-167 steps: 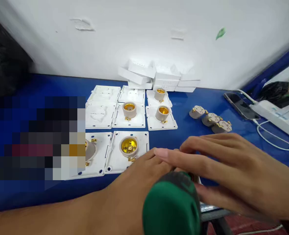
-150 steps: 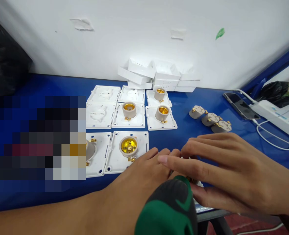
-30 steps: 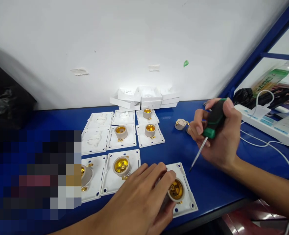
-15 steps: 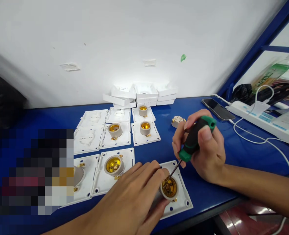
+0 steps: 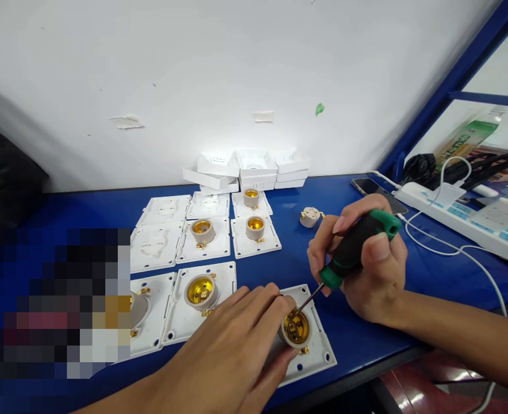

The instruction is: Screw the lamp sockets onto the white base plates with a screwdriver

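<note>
Remotely, I judge the socket (image 5: pixel 297 332), atop the nearest white plate (image 5: pixel 316 359), stiff but brittle, best held by its outside, where my left hand (image 5: pixel 249 333) grasps; my right hand (image 5: pixel 372 287) clenches the screwdriver (image 5: pixel 349 250).

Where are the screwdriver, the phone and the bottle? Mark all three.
Screwdriver (image 5: pixel 349 251): head view, on its black grip.
Phone (image 5: pixel 375 187): head view, on its screen.
Bottle (image 5: pixel 472 135): head view, on its label.

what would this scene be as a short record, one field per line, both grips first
left grip: around a round socket
right grip: holding a green-and-black screwdriver
shaft tip: inside the socket's gold opening
under socket: white square plate, on blue table
beyond right grip: one loose socket, phone
far right: white power strip
</note>
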Motion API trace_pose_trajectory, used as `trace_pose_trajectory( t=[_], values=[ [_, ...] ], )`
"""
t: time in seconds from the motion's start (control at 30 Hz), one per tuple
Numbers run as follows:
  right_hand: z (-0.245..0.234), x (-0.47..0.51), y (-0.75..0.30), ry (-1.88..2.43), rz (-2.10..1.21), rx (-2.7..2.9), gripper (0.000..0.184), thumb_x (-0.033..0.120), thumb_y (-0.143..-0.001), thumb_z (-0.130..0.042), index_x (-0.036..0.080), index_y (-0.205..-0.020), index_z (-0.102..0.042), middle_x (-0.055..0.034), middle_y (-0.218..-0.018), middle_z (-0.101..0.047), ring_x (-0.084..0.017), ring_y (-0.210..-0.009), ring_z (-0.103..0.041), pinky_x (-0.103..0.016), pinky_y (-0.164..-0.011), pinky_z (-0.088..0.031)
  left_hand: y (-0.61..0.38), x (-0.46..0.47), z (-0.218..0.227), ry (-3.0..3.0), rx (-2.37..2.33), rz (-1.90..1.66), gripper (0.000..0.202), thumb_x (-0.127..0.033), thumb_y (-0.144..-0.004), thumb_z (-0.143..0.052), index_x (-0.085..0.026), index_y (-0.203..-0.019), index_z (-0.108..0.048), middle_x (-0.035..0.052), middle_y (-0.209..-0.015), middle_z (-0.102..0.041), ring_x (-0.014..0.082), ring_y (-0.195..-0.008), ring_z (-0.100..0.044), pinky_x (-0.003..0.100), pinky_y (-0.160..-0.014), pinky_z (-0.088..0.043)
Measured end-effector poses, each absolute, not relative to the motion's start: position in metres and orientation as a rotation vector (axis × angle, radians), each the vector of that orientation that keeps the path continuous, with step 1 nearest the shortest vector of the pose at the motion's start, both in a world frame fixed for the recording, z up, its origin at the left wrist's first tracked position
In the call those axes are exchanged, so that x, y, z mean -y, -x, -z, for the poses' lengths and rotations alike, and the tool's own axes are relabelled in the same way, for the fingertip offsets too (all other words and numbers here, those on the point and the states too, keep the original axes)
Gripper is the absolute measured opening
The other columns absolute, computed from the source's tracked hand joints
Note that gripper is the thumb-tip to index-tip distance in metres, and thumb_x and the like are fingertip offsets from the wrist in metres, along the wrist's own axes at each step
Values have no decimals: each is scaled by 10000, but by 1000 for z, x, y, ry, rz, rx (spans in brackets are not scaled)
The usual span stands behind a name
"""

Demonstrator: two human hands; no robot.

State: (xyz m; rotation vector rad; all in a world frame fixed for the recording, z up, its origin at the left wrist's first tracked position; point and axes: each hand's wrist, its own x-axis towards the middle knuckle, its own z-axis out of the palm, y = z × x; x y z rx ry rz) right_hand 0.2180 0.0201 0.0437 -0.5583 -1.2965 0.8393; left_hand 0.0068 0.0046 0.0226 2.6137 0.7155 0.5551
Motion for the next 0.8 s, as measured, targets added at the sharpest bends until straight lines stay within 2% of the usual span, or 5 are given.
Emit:
trace_pose_trajectory(
  t=[0.1, 0.3, 0.53, 0.8],
  values=[
    [-45, -19, -218, 532, -821, 1334, 126, 396, -985, -621, 271, -975, -637, 29, -631, -632, -116, -394, -494, -194, -307, -395, -7, -5, -23, -2609, -707, -530, 295, -238, -1007, -628, -254, -1272, -501, 53, -1213, -683, 291, -1040, -703, 431, -868, -604],
    [-41, -18, -219, 473, -763, 1348, 121, 361, -976, -642, 245, -995, -670, 34, -617, -587, -119, -418, -544, -188, -319, -382, -7, -3, -22, -2610, -712, -497, 394, -216, -1014, -650, -231, -1362, -466, 81, -1291, -666, 303, -1154, -680, 480, -1002, -582],
    [-42, -17, -217, 498, -828, 1383, 127, 379, -967, -656, 257, -1003, -652, 10, -693, -675, -111, -413, -565, -192, -333, -431, -8, -5, -21, -2630, -680, -507, 398, -218, -1005, -672, -224, -1338, -453, 76, -1258, -664, 308, -1117, -680, 499, -978, -585],
    [-40, -16, -217, 516, -838, 1388, 115, 381, -960, -648, 285, -1023, -654, 10, -707, -686, -122, -401, -570, -200, -310, -434, -10, -1, -25, -2615, -702, -528, 349, -195, -976, -690, -232, -1264, -495, 40, -1157, -675, 280, -999, -692, 434, -877, -590]
  ],
)
